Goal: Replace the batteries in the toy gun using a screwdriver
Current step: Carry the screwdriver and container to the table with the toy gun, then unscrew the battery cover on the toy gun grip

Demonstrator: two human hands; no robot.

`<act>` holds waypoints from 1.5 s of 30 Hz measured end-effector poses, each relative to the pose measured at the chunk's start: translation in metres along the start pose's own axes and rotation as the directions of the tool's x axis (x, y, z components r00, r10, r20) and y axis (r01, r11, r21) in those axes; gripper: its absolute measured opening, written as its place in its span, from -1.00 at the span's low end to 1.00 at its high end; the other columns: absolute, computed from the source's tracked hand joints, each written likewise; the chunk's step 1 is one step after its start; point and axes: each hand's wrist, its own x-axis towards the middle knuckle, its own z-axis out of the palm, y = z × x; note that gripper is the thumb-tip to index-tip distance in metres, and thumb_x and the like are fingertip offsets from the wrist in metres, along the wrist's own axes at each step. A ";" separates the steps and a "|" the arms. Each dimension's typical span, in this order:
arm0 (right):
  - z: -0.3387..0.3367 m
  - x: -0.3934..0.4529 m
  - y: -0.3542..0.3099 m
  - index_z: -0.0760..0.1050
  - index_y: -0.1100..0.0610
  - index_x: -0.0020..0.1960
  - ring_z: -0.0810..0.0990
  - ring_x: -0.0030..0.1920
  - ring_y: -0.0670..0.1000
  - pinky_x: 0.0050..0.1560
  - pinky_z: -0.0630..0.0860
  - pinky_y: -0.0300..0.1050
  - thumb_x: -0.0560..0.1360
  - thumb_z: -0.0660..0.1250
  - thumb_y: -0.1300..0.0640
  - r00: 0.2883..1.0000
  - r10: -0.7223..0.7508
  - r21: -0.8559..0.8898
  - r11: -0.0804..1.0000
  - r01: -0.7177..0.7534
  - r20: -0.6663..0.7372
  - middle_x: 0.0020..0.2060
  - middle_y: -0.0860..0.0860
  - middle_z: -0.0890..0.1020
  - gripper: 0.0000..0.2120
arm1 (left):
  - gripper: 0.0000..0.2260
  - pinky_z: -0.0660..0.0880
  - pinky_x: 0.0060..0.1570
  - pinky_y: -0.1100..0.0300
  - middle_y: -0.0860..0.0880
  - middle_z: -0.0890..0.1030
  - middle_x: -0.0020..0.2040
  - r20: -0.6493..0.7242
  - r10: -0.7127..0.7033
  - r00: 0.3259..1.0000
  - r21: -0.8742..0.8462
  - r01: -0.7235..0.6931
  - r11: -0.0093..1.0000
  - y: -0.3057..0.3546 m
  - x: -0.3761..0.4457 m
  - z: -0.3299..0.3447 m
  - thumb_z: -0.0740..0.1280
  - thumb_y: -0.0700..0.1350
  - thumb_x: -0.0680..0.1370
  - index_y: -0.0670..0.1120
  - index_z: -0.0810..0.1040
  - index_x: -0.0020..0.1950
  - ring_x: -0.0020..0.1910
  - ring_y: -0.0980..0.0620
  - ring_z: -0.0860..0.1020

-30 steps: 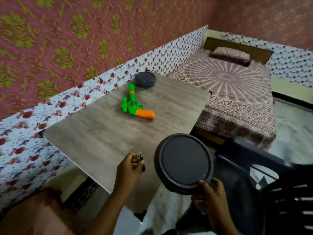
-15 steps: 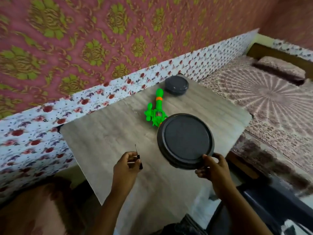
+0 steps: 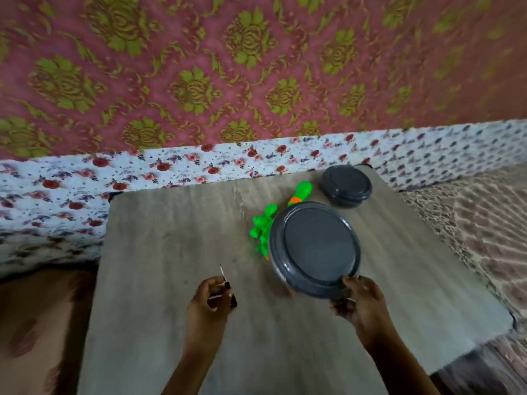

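The left hand (image 3: 209, 299) pinches a small screwdriver (image 3: 228, 283), tip up, over the counter (image 3: 171, 238). The right hand (image 3: 358, 302) grips a dark lid (image 3: 315, 249) by its near edge w/ curled fingers. The green toy gun (image 3: 263, 226) lies on the counter's far right, partly behind the lid, near a dark box (image 3: 346, 185).

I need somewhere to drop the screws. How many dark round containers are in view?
2. One dark round container sits at the table's far right corner; the other container is gripped by the right hand, hiding part of the toy gun.
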 end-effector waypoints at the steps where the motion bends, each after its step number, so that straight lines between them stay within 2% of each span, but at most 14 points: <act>1: -0.012 0.010 -0.005 0.33 0.20 -0.01 0.54 -0.49 0.12 -0.46 0.51 -0.08 0.51 0.28 0.20 0.999 0.016 -0.014 1.000 -0.016 0.032 -0.25 0.24 0.50 -0.86 | -0.82 0.61 -0.28 0.27 -0.07 0.60 -0.21 -0.021 -0.007 1.000 -0.030 0.006 1.000 0.000 -0.005 0.016 0.33 -0.34 0.51 -0.05 0.51 -0.07 -0.29 0.06 0.61; 3: -0.044 0.025 -0.017 0.33 0.21 -0.05 0.52 -0.50 0.12 -0.45 0.50 -0.09 0.52 0.27 0.19 0.994 0.041 -0.039 0.999 -0.038 0.096 -0.34 0.21 0.51 -0.87 | -0.81 0.60 -0.32 0.29 -0.05 0.60 -0.29 -0.049 -0.032 0.998 -0.102 0.026 0.994 0.002 -0.017 0.055 0.31 -0.38 0.51 -0.08 0.52 -0.09 -0.37 0.13 0.60; 6: -0.092 0.043 -0.030 0.36 0.25 -0.01 0.50 -0.50 0.12 -0.43 0.47 -0.08 0.52 0.26 0.19 0.986 0.053 -0.062 0.997 -0.044 0.156 -0.41 0.18 0.52 -0.86 | -0.80 0.59 -0.36 0.30 -0.12 0.58 -0.26 -0.054 -0.053 0.997 -0.198 0.042 0.979 0.010 -0.035 0.109 0.25 -0.42 0.52 -0.12 0.52 -0.10 -0.31 -0.03 0.57; 8: -0.124 0.052 -0.034 0.36 0.27 0.06 0.52 -0.48 0.14 -0.42 0.49 -0.06 0.52 0.27 0.19 0.987 0.074 -0.077 0.995 -0.063 0.145 -0.38 0.17 0.53 -0.80 | -0.83 0.57 -0.37 0.32 -0.17 0.56 -0.21 -0.038 -0.033 0.999 -0.183 0.026 0.983 0.015 -0.046 0.140 0.25 -0.41 0.53 -0.17 0.51 -0.08 -0.28 -0.03 0.55; 14: -0.193 0.084 -0.035 0.33 0.20 0.19 0.58 -0.34 0.21 -0.33 0.53 -0.01 0.52 0.27 0.16 0.987 0.151 -0.070 0.987 -0.147 0.055 -0.29 0.22 0.56 -0.73 | -0.79 0.58 -0.37 0.32 -0.19 0.56 -0.18 0.008 0.025 1.000 -0.137 -0.024 0.990 0.032 -0.058 0.192 0.27 -0.41 0.52 -0.11 0.53 -0.08 -0.24 -0.09 0.54; 20: -0.218 0.111 -0.044 0.27 0.12 0.28 0.55 -0.28 0.19 -0.27 0.54 0.03 0.51 0.29 0.16 0.991 0.130 -0.040 0.991 -0.131 -0.035 -0.19 0.22 0.54 -0.62 | -0.84 0.60 -0.33 0.31 -0.18 0.57 -0.14 -0.019 0.029 0.999 -0.128 -0.031 0.991 0.037 -0.065 0.200 0.28 -0.37 0.52 -0.13 0.54 -0.08 -0.21 -0.06 0.57; 25: -0.218 0.121 -0.046 0.26 0.13 0.26 0.53 -0.30 0.13 -0.35 0.51 -0.02 0.51 0.30 0.17 0.989 0.134 -0.022 0.991 -0.135 -0.061 -0.19 0.19 0.53 -0.63 | -0.86 0.61 -0.32 0.31 -0.20 0.58 -0.13 -0.050 0.034 0.998 -0.133 -0.040 0.990 0.037 -0.071 0.192 0.27 -0.37 0.53 -0.16 0.54 -0.05 -0.14 -0.13 0.57; 30: -0.218 0.117 -0.042 0.25 0.11 0.19 0.58 -0.22 0.20 -0.29 0.54 0.02 0.50 0.31 0.02 0.988 0.151 -0.082 0.985 -0.151 -0.001 -0.14 0.24 0.56 -0.63 | -0.86 0.58 -0.35 0.36 -0.21 0.57 -0.16 -0.079 0.041 0.996 -0.134 -0.051 0.990 0.039 -0.071 0.183 0.26 -0.38 0.53 -0.16 0.52 -0.05 -0.17 -0.12 0.57; 33: -0.218 0.106 -0.027 0.31 0.23 0.16 0.60 -0.26 0.19 -0.37 0.54 -0.05 0.47 0.31 -0.12 0.964 0.257 -0.215 0.947 -0.237 0.071 -0.11 0.26 0.59 -0.52 | -0.87 0.58 -0.34 0.35 -0.22 0.57 -0.14 -0.079 0.027 0.997 -0.144 -0.038 0.989 0.035 -0.068 0.178 0.27 -0.37 0.54 -0.22 0.51 0.04 -0.15 -0.13 0.57; 36: -0.204 0.083 -0.004 0.42 0.23 0.07 0.57 -0.42 0.14 -0.47 0.50 -0.13 0.52 0.29 0.03 0.920 0.350 -0.275 0.915 -0.295 0.179 -0.24 0.25 0.56 -0.72 | -0.87 0.60 -0.31 0.33 -0.23 0.57 -0.14 -0.110 0.004 0.994 -0.130 -0.018 0.991 0.026 -0.066 0.171 0.27 -0.37 0.54 -0.25 0.50 0.07 -0.15 -0.14 0.57; 38: -0.182 0.068 0.006 0.47 0.24 -0.04 0.52 -0.47 0.08 -0.48 0.45 -0.17 0.54 0.26 0.15 0.896 0.349 -0.323 0.911 -0.256 0.274 -0.33 0.19 0.53 -0.86 | -0.87 0.60 -0.30 0.32 -0.21 0.57 -0.15 -0.126 -0.010 0.992 -0.121 -0.006 0.993 0.022 -0.064 0.166 0.26 -0.38 0.53 -0.25 0.51 0.05 -0.16 -0.13 0.57; 40: -0.158 0.062 0.008 0.48 0.21 -0.14 0.47 -0.46 0.04 -0.46 0.40 -0.18 0.53 0.26 0.17 0.881 0.300 -0.355 0.920 -0.166 0.366 -0.36 0.14 0.52 -0.87 | -0.86 0.61 -0.29 0.30 -0.17 0.58 -0.17 -0.133 -0.003 0.991 -0.095 -0.009 0.995 0.019 -0.063 0.162 0.26 -0.37 0.54 -0.18 0.53 0.00 -0.17 -0.11 0.58; 43: -0.113 0.071 0.008 0.48 0.20 -0.14 0.48 -0.45 0.01 -0.45 0.42 -0.17 0.54 0.24 0.20 0.861 0.184 -0.372 0.928 0.006 0.473 -0.39 0.09 0.53 -0.88 | -0.79 0.60 -0.27 0.26 -0.06 0.61 -0.16 -0.151 0.053 0.987 0.073 -0.042 0.996 0.009 -0.053 0.151 0.29 -0.33 0.53 -0.01 0.54 -0.07 -0.18 -0.06 0.60; 45: -0.079 0.085 0.010 0.46 0.18 -0.15 0.47 -0.43 -0.02 -0.42 0.42 -0.18 0.55 0.23 0.22 0.844 0.072 -0.355 0.923 0.145 0.532 -0.42 0.06 0.51 -0.89 | -0.75 0.60 -0.20 0.15 0.03 0.64 -0.21 -0.186 0.086 0.979 0.177 -0.053 0.983 -0.004 -0.038 0.140 0.31 -0.33 0.52 0.05 0.54 -0.08 -0.21 -0.01 0.62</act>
